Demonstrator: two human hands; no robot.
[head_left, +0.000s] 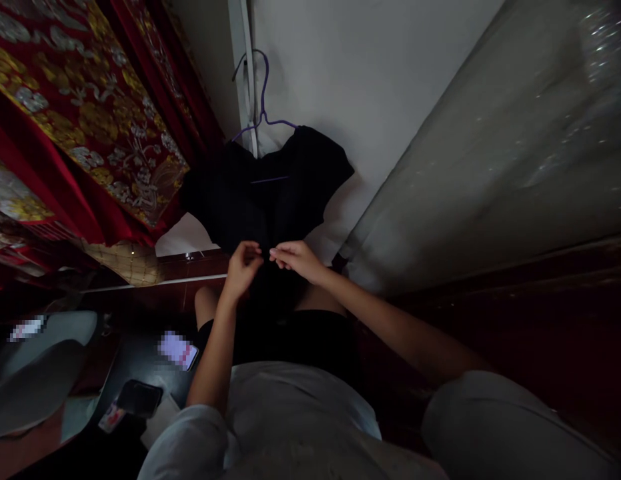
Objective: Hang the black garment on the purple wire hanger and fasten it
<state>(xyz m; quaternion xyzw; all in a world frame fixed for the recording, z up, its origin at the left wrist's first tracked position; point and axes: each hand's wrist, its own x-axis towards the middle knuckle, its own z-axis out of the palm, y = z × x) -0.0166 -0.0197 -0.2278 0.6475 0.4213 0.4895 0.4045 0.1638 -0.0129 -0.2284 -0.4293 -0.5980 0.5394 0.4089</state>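
A black short-sleeved garment [310, 180] hangs by its shoulders on a purple wire hanger [264, 119], its lower part reaching down towards my lap. In front of its middle my left hand [243, 268] is closed, fingers curled in towards the thumb. My right hand [297, 260] faces it a small gap away, thumb and fingertips pinched together. Dark cloth lies right behind both sets of fingertips. Whatever they pinch is too small or too dark to make out.
Red curtain cloth [140, 157] with gold and silver embroidery hangs on the left. A lit phone [178, 350] and a dark phone-like object [139, 399] lie on a black surface at lower left. Plastic-like sheeting [470, 160] leans along the right, and a white wall [340, 73] stands behind.
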